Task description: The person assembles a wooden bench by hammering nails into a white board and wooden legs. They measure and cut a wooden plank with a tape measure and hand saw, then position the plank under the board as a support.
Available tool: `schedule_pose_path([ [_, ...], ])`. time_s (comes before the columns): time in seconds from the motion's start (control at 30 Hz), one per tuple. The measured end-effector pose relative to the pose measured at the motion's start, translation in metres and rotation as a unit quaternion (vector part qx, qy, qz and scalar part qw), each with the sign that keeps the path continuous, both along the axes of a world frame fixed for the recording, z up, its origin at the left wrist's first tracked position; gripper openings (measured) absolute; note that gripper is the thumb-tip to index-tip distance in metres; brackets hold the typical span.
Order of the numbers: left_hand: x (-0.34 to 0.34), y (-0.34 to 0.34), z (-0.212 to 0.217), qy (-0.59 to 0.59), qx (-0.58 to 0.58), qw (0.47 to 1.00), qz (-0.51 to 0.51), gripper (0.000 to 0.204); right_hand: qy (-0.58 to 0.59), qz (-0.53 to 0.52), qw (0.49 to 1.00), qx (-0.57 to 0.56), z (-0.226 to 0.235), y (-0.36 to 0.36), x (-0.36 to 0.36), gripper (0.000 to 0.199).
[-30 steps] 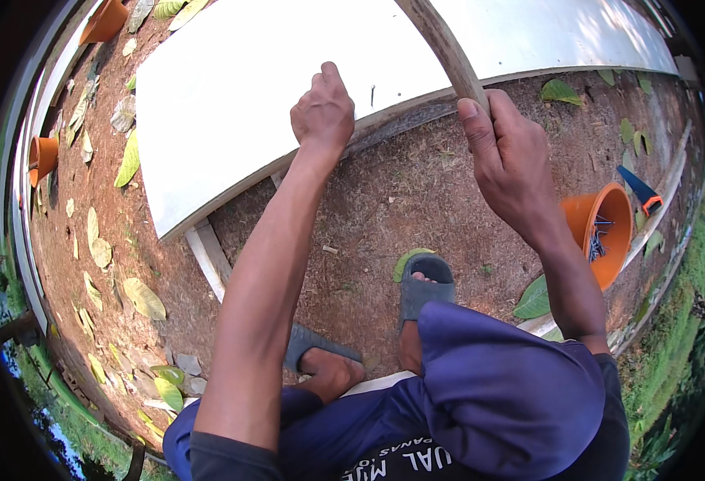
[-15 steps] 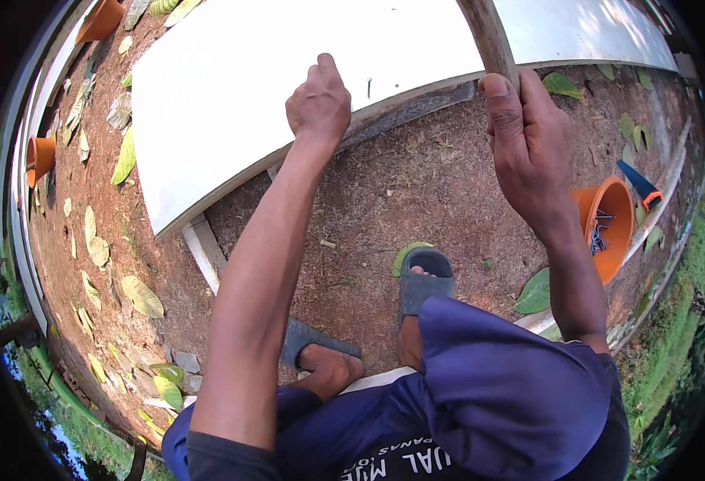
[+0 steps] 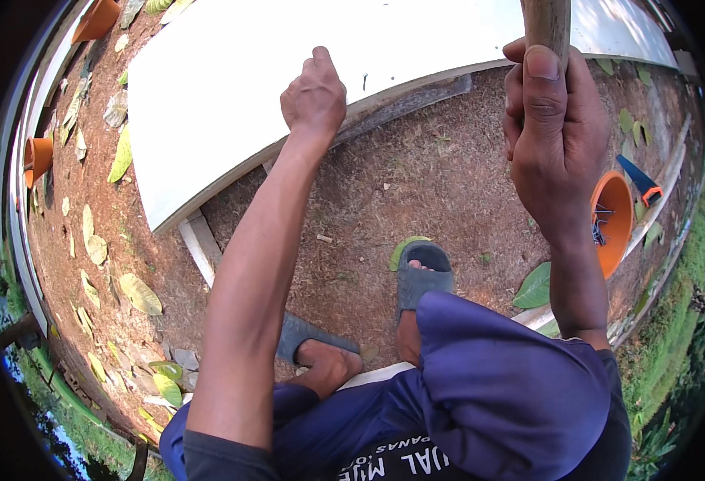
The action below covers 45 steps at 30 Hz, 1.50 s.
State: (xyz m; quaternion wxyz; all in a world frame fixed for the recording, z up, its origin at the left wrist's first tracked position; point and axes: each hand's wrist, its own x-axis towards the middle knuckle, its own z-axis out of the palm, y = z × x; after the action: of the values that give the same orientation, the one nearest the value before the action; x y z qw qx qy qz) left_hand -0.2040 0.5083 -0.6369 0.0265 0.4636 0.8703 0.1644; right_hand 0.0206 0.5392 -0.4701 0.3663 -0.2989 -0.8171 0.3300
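Note:
My left hand [image 3: 314, 94] is closed over the white board [image 3: 208, 104], with the index finger and thumb together. Whatever it pinches, if anything, is hidden. Just right of it a thin nail [image 3: 364, 81] stands up from the board, and a small dark spot [image 3: 392, 78] shows beside it. My right hand [image 3: 559, 132] is wrapped round a thick wooden handle [image 3: 547, 22], thumb along its side. It is raised to the right, above the board's near edge. The handle's far end lies outside the picture.
An orange bucket [image 3: 618, 216] holding nails stands at the right, with a handsaw [image 3: 638, 178] beside it. Two more orange pots, one an upper pot [image 3: 96, 20], the other a lower pot [image 3: 38, 159], are at the left. Leaves lie on the soil; my sandalled feet are below.
My right hand and the wooden handle have moved up and to the right, appearing larger. My left hand stays closed over the board, shifted only slightly in the picture.

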Motion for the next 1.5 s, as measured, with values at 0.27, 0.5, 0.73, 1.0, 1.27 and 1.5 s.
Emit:
schedule_pose_path([
  [0.27, 0.004, 0.006, -0.001, 0.023, -0.014, 0.999, -0.018, 0.017, -0.343, 0.046, 0.928, -0.141, -0.071, -0.008, 0.021, 0.044],
  [0.5, -0.001, -0.001, -0.004, 0.012, 0.018, 1.0, -0.004, 0.012, 0.072, -0.018, 0.997, -0.026, 0.001, -0.002, 0.003, 0.037],
  [0.73, 0.004, 0.006, -0.003, 0.008, 0.025, 1.0, -0.002, 0.013, -0.388, 0.024, 0.903, -0.184, -0.076, -0.01, 0.023, 0.041],
  [1.0, -0.001, -0.001, -0.002, 0.013, -0.009, 1.0, -0.002, 0.016, 0.148, -0.013, 0.988, -0.048, -0.004, -0.005, 0.008, 0.042],
  [1.27, 0.004, 0.005, 0.0, 0.015, 0.018, 0.999, -0.022, 0.014, -0.24, -0.006, 0.964, -0.112, -0.076, -0.008, 0.026, 0.044],
  [1.5, -0.002, -0.002, -0.002, 0.017, 0.005, 1.0, -0.006, 0.015, 0.274, -0.021, 0.959, -0.07, -0.006, -0.009, 0.002, 0.039],
])
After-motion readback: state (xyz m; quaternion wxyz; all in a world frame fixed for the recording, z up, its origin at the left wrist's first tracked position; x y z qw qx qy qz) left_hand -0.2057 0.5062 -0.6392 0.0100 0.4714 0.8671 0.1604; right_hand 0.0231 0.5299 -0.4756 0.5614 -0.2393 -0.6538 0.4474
